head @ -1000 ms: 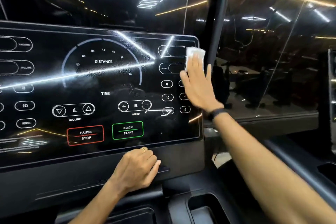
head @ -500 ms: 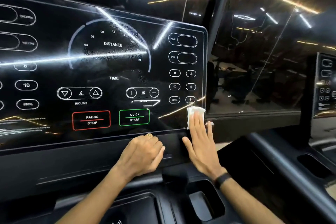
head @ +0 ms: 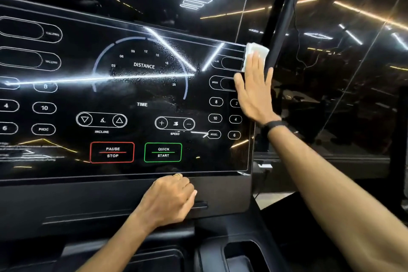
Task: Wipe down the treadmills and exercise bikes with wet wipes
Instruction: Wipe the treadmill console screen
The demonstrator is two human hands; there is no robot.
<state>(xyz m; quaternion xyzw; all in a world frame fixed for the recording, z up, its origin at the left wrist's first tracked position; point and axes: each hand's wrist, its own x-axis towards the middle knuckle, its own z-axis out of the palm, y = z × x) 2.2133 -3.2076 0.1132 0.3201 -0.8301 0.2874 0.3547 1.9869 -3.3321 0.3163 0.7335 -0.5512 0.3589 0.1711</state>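
Wiping the treadmill console (head: 141,95), screen stage; right hand (head: 254,93) flat, fingers spread and straight, pressing wipe (head: 256,52) against console's top right corner, over the pulse and speed readouts; left hand (head: 171,197) loosely curled, resting on the dark ledge (head: 99,201) just below console, holding nothing visible; smeared streaks showing mid-console round DISTANCE dial. Next, probably: draw wipe down console's right edge, even pressure, then across toward centre; button rows at console's left likely still to do.
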